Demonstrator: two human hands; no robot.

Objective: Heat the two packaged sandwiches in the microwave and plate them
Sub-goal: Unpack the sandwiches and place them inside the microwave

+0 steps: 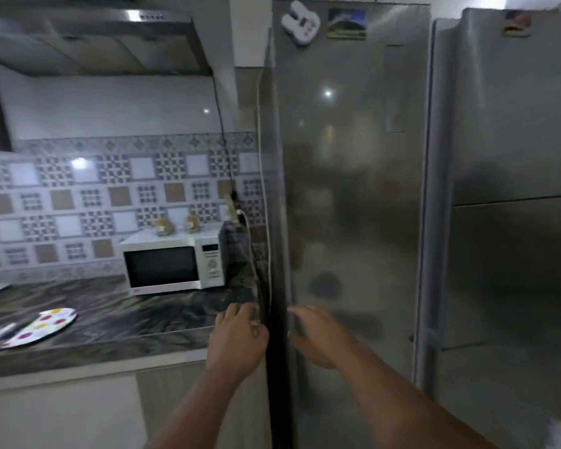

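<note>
While both hands sit at the left edge of the tall steel fridge door (347, 189), the step in hand reads as opening it to fetch the 2 sandwiches, which are nowhere in view; presumably they are inside, though nothing here proves it. Left hand (238, 338) is at the door's side edge just right of the counter end, fingers curled toward the seam; motion blur keeps me from saying whether they actually hook the edge. Right hand (318, 335) lies on the door face close to the same edge, fingers bent around what looks like a dark vertical strip or handle; grip likely but not certain. To do this well: pull from the edge with one firm hand, swing the door away from the counter, and keep the cables (263, 189) that run down between wall and fridge clear of it. Containers: microwave (175, 265), white, stands far on the dark marble counter (127, 315), door closed, window dark, contents not visible, 2 small objects on its top. Near left on the counter lies 1 plate (42, 325) with coloured spots, tilted in view, nothing on it, a pale blurred object just beside its left rim. A second steel fridge (515, 157) stands to the right, also closed.
</note>
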